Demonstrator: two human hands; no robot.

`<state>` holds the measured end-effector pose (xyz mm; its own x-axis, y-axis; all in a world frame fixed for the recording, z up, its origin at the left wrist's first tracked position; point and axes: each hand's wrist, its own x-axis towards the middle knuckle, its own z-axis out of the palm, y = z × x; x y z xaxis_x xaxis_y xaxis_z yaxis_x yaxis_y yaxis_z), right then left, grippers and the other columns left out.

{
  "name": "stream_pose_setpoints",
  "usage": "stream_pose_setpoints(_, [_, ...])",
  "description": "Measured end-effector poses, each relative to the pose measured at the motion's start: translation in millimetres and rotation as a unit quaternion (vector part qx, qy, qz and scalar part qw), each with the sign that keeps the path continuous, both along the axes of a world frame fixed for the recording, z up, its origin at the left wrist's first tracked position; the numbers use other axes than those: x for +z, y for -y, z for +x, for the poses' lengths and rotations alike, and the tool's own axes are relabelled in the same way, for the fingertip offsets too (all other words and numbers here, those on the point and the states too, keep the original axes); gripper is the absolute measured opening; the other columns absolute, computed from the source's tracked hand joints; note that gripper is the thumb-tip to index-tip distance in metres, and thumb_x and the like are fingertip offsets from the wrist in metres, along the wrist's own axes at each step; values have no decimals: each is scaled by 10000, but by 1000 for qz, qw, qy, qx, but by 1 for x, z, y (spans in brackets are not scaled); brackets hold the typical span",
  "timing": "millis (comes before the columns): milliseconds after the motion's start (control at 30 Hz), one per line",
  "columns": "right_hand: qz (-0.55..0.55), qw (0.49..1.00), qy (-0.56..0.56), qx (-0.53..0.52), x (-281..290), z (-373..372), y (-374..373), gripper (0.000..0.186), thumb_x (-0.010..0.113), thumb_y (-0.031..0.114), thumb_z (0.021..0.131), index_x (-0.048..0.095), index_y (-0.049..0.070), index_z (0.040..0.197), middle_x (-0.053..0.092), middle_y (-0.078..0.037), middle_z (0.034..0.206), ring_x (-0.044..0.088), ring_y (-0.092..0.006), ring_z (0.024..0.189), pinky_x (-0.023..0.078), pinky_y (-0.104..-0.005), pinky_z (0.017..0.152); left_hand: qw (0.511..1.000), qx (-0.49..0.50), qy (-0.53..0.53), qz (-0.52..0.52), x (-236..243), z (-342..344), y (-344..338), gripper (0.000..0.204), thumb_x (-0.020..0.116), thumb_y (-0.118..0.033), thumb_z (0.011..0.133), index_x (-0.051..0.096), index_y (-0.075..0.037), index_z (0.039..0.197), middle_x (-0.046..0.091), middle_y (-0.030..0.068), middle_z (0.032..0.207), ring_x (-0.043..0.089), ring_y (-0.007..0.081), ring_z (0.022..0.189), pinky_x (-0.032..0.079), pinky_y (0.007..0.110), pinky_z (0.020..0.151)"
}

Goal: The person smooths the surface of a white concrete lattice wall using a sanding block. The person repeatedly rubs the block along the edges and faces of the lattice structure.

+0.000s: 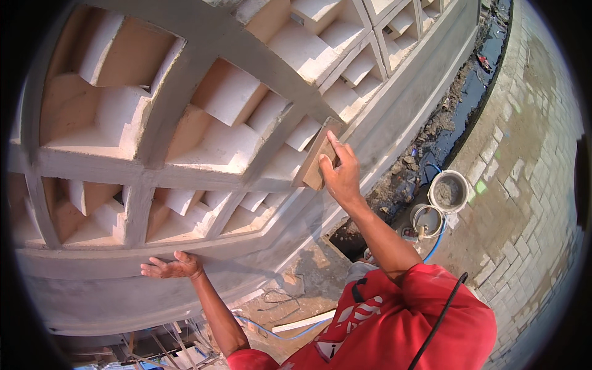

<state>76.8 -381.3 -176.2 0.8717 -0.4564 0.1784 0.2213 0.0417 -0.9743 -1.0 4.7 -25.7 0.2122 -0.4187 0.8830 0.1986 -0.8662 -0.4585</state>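
Observation:
My right hand (343, 176) is closed on a flat, rectangular plastering float (320, 151), thumb and fingers on its brownish face. The float lies slantwise against the grey plastered rib of the breeze-block wall (213, 34), beside a small lattice opening. My left hand (172, 266) rests at the grey ledge (111, 265) below the openings, fingers stretched out and holding nothing. Cream-coloured hollow blocks (231, 98) with stepped inner faces sit between the grey ribs.
Below right stand a bucket of grey mortar (449, 192) and a smaller bucket (427, 221) with a tool in it. A drainage ditch (459, 105) with dark water runs between the wall and the brick paving (524, 209). A blue hose (439, 240) lies by the buckets.

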Motion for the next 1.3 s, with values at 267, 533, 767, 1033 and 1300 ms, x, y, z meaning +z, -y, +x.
stream_pose_setpoints(267, [-124, 992, 0, 23, -10, 6, -11, 524, 616, 50, 812, 523, -1, 1325, 525, -150, 893, 563, -259, 806, 468, -361, 726, 1000, 8, -12, -17, 0, 1, 2, 628, 390, -456, 967, 290, -83, 1462, 205, 186, 1529, 152, 410, 1416, 186, 580, 1120])
stream_pose_setpoints(533, [-175, 981, 80, -32, 47, 34, 38, 510, 618, 42, 811, 542, 21, 1314, 510, -142, 859, 550, -261, 715, 469, -371, 647, 999, 4, -11, -34, 0, -2, 5, 627, 425, -450, 956, 322, -81, 1452, 232, 195, 1520, 169, 417, 1410, 204, 568, 1114])
stream_pose_setpoints(767, [-200, 973, 113, 9, 17, 11, 28, 503, 621, 27, 788, 565, 19, 1288, 496, -141, 819, 533, -267, 697, 461, -371, 642, 999, -7, -10, -35, 2, -1, 1, 626, 437, -459, 951, 346, -82, 1442, 238, 200, 1514, 183, 416, 1405, 208, 565, 1112])
stream_pose_setpoints(1033, [-220, 966, 128, -42, 50, 34, 24, 486, 605, 30, 795, 569, 20, 1280, 488, -137, 814, 531, -276, 687, 462, -381, 631, 999, -12, -6, -35, 0, 4, 4, 628, 430, -467, 951, 336, -91, 1446, 235, 191, 1518, 180, 423, 1405, 210, 565, 1113])
stream_pose_setpoints(1300, [-178, 978, 107, -20, 67, 31, 45, 491, 617, 41, 803, 559, 19, 1291, 503, -140, 835, 535, -271, 698, 465, -380, 649, 998, 10, -18, -55, -1, -7, -4, 653, 411, -508, 942, 302, -122, 1458, 189, 181, 1537, 132, 423, 1418, 177, 588, 1122])
